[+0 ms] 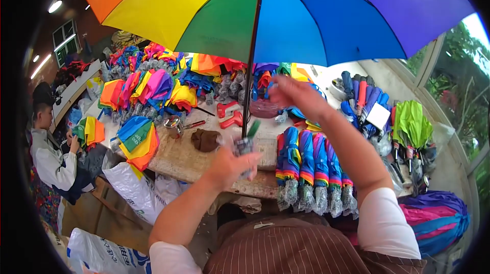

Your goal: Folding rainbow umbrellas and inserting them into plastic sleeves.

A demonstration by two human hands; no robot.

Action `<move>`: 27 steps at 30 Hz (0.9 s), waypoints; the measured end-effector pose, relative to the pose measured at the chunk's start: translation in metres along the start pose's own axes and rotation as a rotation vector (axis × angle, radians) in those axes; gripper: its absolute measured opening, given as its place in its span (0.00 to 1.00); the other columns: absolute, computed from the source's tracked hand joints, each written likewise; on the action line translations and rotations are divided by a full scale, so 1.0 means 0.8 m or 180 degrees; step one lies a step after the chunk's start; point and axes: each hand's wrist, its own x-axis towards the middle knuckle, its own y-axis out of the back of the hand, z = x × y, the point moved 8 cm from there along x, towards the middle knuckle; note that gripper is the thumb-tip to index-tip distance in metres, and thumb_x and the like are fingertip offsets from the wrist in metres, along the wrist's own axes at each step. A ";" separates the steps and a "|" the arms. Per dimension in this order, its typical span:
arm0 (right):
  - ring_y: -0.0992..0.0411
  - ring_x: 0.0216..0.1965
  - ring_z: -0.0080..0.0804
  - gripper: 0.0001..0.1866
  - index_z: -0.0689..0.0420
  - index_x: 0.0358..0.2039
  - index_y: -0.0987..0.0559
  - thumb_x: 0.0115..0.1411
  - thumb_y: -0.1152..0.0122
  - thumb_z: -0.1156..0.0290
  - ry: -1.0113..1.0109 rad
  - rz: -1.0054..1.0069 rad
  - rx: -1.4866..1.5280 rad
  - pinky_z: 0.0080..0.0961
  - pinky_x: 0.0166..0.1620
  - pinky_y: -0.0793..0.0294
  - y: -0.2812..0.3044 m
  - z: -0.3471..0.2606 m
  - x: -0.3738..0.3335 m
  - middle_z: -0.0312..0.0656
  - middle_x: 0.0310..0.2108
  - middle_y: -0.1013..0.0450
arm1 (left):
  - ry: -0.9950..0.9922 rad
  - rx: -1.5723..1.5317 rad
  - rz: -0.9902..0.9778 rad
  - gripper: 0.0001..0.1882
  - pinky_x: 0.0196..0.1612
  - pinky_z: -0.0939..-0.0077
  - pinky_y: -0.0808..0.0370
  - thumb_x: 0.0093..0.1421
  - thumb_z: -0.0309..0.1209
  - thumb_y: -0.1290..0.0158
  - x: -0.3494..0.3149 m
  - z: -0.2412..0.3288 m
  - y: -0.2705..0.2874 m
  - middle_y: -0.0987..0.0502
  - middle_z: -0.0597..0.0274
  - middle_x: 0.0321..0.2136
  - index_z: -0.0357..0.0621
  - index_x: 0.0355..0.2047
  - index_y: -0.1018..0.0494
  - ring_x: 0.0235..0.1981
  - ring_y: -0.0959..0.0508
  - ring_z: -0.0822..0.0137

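Note:
A large rainbow umbrella [298, 16] stands open above the table, its dark shaft [253, 52] running down toward me. My left hand [230, 164] is closed around its handle [244, 146], which is wrapped in clear plastic; a bit of green shows by the handle. My right hand [296, 96] is raised to the right of the shaft, under the blue panels, and apart from the handle. Motion smears its fingers, so whether they hold anything is unclear.
On the table [176, 159] lie red tools [232, 119], a brown lump [205, 140] and folded umbrellas [306, 156] with plastic-wrapped handles. Piles of umbrellas [148, 87] fill the back. Green umbrellas [410, 123] stand right. A co-worker [53, 154] sits at left. White sacks [130, 187] are below.

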 end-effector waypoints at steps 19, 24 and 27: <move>0.31 0.38 0.28 0.18 0.74 0.48 0.38 0.62 0.48 0.79 0.1063 -0.0691 0.2437 0.12 0.31 0.26 0.085 -0.218 0.089 0.58 0.53 0.42 | 0.0599 -0.0656 -0.0449 0.33 0.33 0.80 0.28 0.52 0.29 0.37 -0.122 -0.085 0.006 0.26 0.63 0.33 0.42 0.55 0.41 0.28 0.26 0.75; 0.31 0.37 0.28 0.14 0.73 0.42 0.32 0.63 0.47 0.73 0.0628 -0.0695 0.2826 0.13 0.30 0.26 0.074 -0.194 0.079 0.56 0.50 0.39 | -0.0086 -0.0574 -0.0209 0.51 0.30 0.81 0.28 0.53 0.23 0.39 -0.132 -0.073 0.023 0.26 0.60 0.35 0.49 0.67 0.62 0.27 0.27 0.75; 0.30 0.34 0.31 0.13 0.69 0.28 0.28 0.63 0.46 0.69 0.0855 -0.0652 0.2638 0.19 0.32 0.25 0.071 -0.183 0.064 0.52 0.42 0.33 | -0.0189 -0.0584 -0.0141 0.52 0.29 0.81 0.29 0.53 0.23 0.40 -0.139 -0.069 0.022 0.25 0.60 0.34 0.50 0.67 0.66 0.27 0.27 0.76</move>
